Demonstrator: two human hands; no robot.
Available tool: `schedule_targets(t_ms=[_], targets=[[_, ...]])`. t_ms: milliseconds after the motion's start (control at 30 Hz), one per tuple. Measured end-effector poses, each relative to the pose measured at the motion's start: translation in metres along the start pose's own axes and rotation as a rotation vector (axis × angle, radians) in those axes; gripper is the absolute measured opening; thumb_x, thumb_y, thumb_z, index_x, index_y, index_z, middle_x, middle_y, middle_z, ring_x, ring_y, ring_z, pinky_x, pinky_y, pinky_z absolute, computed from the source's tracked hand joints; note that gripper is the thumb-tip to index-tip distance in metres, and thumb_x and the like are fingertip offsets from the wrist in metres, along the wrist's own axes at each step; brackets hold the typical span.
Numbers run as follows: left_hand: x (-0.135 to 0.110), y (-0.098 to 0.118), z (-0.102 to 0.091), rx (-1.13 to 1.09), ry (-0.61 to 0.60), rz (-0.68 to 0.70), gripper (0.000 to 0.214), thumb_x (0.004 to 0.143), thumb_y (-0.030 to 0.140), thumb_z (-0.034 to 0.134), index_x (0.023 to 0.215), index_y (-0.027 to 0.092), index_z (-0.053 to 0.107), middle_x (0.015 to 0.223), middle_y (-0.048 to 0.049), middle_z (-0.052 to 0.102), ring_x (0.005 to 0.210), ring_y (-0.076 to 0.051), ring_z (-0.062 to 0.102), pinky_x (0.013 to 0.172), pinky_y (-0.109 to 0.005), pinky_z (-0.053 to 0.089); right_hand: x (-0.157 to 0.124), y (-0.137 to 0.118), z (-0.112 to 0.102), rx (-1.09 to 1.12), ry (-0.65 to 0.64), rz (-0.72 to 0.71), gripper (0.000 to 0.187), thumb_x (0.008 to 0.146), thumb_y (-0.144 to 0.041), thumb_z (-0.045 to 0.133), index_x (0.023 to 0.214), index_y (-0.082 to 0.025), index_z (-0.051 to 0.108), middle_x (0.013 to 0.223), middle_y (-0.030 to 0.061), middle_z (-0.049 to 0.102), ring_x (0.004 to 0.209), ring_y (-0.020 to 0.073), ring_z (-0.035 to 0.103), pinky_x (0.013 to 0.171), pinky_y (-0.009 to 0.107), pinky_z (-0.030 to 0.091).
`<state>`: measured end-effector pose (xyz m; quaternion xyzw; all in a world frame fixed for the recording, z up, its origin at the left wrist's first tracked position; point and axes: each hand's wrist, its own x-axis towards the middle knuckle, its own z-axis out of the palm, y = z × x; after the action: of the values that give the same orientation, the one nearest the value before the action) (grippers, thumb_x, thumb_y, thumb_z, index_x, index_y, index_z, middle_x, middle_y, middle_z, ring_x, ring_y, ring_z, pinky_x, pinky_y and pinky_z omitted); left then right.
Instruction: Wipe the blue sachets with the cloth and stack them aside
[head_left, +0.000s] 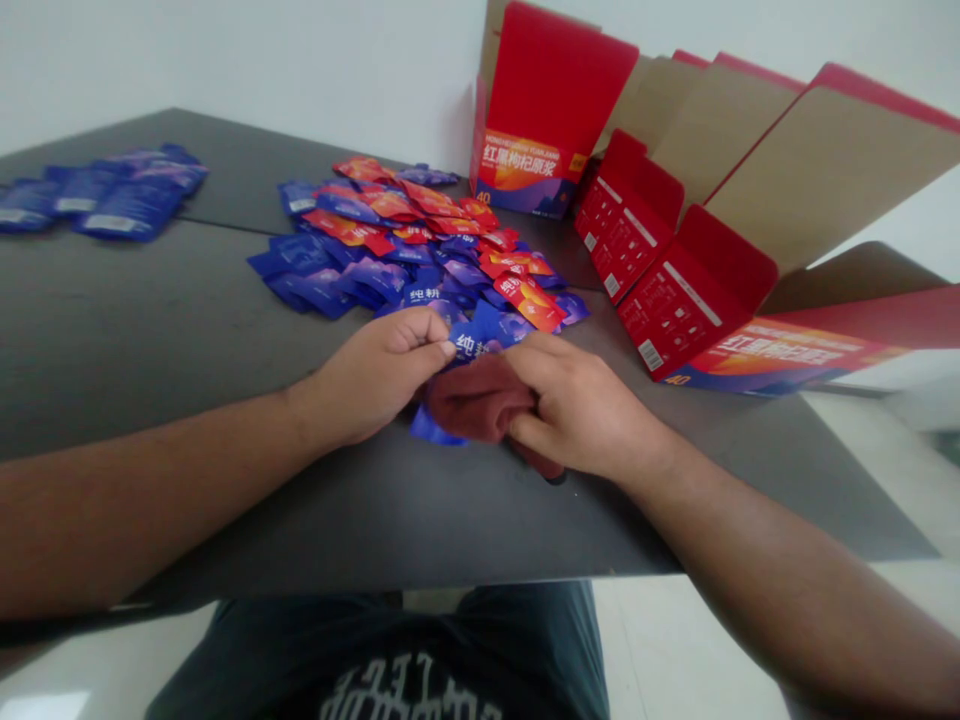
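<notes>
My left hand [397,365] pinches the left end of a blue sachet [471,345] between thumb and fingers. A brown cloth [476,400] is bunched in my right hand [566,400], whose fingers are closed round it against the sachet's right side. The cloth covers the lower part of that sachet. Partly under the cloth, blue packaging [435,428] shows low above the table. Just beyond my hands lies a heap of blue sachets [375,275] mixed with red-orange sachets [529,300].
Several blue sachets [127,205] lie at the far left of the dark grey table [225,310]. An open red carton [525,165] stands at the back. More open cartons [697,290] stand at the right, flaps raised. The table's front edge is near my body.
</notes>
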<state>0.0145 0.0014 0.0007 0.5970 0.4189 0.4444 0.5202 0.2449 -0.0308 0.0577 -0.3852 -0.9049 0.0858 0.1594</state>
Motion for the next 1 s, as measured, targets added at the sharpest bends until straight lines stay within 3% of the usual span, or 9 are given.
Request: schedule_targets(t_ms=[100,267,433,600,800,933,1000], targets=[[0.000,0.003,-0.001,0.032,-0.005,0.011,0.016,0.086,0.027,0.068,0.075,0.021,0.058,0.069,0.0013,0.053,0.061,-0.013,0.047,0.057,-0.027,0.040,0.000,0.001,0.001,-0.025,-0.008,-0.012,0.013,0.082,-0.019,0.063,0.095,-0.022,0.061,0.096,0.0048,0.063,0.090,0.0222,0.059,0.076,0.033,0.045],[-0.003,0.011,-0.001,0.157,0.020,0.030,0.014,0.087,0.025,0.066,0.076,0.021,0.059,0.067,0.0012,0.056,0.059,-0.014,0.047,0.054,-0.028,0.035,0.000,0.007,-0.001,-0.110,0.183,0.115,0.013,0.081,-0.021,0.065,0.092,-0.021,0.060,0.092,0.0061,0.064,0.089,0.0243,0.060,0.075,0.035,0.045],[-0.005,0.020,0.000,0.335,0.092,0.079,0.020,0.090,0.029,0.064,0.073,0.020,0.057,0.066,0.0011,0.055,0.061,-0.015,0.047,0.056,-0.028,0.035,-0.003,-0.010,0.005,-0.063,-0.034,-0.056,0.020,0.087,-0.020,0.062,0.107,-0.021,0.065,0.104,0.0061,0.065,0.097,0.0231,0.062,0.080,0.033,0.048],[-0.004,0.022,0.001,0.395,0.156,0.096,0.020,0.091,0.031,0.060,0.074,0.022,0.055,0.065,0.0010,0.055,0.062,-0.016,0.050,0.056,-0.029,0.037,-0.002,-0.009,0.006,-0.142,0.128,0.072,0.018,0.086,-0.021,0.064,0.104,-0.019,0.066,0.100,0.0072,0.064,0.093,0.0240,0.060,0.079,0.034,0.048],[-0.005,0.026,0.000,0.488,0.152,0.081,0.020,0.091,0.031,0.059,0.073,0.022,0.055,0.063,0.0016,0.056,0.062,-0.016,0.050,0.058,-0.030,0.037,-0.002,-0.014,0.010,-0.092,-0.031,-0.085,0.016,0.091,-0.023,0.063,0.107,-0.022,0.067,0.102,0.0054,0.064,0.094,0.0217,0.060,0.078,0.032,0.047],[-0.004,0.027,0.000,0.473,0.155,0.103,0.020,0.090,0.031,0.060,0.074,0.021,0.056,0.066,0.0009,0.058,0.065,-0.017,0.052,0.059,-0.030,0.038,-0.002,-0.012,0.010,-0.134,0.102,0.044,0.016,0.088,-0.023,0.064,0.103,-0.020,0.065,0.101,0.0077,0.064,0.095,0.0241,0.060,0.080,0.034,0.048],[-0.005,0.028,0.000,0.483,0.157,0.103,0.019,0.090,0.031,0.060,0.073,0.021,0.057,0.066,0.0009,0.059,0.065,-0.017,0.052,0.060,-0.030,0.038,-0.002,-0.012,0.011,-0.137,0.104,0.035,0.017,0.088,-0.023,0.064,0.104,-0.020,0.065,0.101,0.0075,0.063,0.095,0.0241,0.059,0.079,0.035,0.048]])
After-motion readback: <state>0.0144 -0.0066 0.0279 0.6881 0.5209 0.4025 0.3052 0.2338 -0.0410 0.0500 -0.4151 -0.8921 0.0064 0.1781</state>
